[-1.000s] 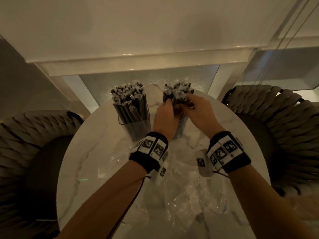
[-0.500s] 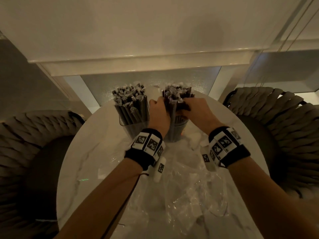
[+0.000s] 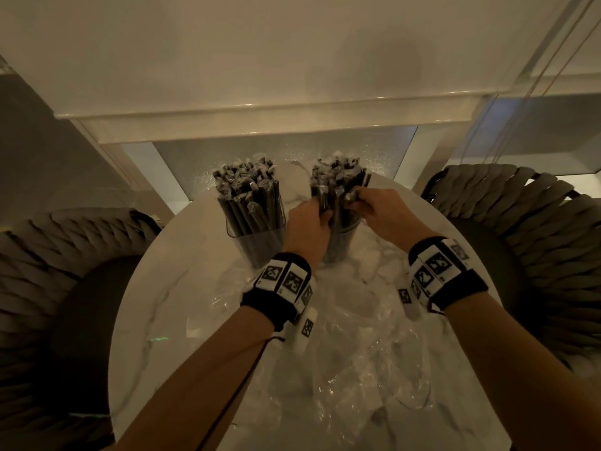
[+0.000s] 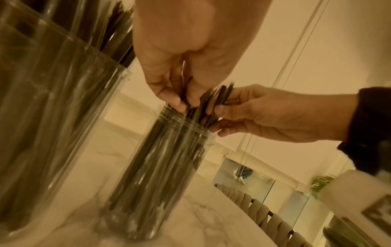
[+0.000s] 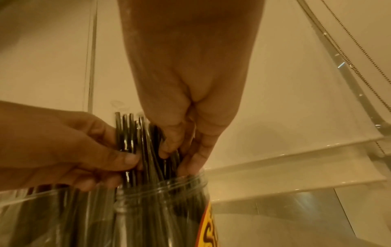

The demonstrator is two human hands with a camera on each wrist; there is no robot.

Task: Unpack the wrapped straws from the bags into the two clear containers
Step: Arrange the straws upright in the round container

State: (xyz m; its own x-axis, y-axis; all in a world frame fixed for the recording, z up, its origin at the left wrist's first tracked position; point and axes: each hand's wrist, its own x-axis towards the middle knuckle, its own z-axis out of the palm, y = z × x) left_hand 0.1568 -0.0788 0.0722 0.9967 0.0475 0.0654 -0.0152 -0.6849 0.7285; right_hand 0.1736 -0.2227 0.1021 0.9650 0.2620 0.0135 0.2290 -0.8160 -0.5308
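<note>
Two clear containers stand at the far side of the round marble table (image 3: 156, 304). The left container (image 3: 257, 242) is square and packed with dark wrapped straws (image 3: 247, 190). The right one is a round clear jar (image 3: 341, 245) (image 4: 160, 183) (image 5: 160, 208), also full of upright wrapped straws (image 3: 338, 177). My left hand (image 3: 309, 222) (image 4: 182, 93) grips straws at the jar's left side, just above its rim. My right hand (image 3: 374, 206) (image 5: 182, 147) pinches straws at the jar's right side. Both hands face each other around the bundle.
Crumpled clear plastic bags (image 3: 351, 353) cover the near half of the table. A woven chair (image 3: 42, 288) stands at the left and another (image 3: 527, 242) at the right. A white sill and wall (image 3: 260, 118) lie behind the containers.
The straw bundle has sunk lower into the round jar, and both hands have shifted their hold on it, the right hand now a little higher and further right.
</note>
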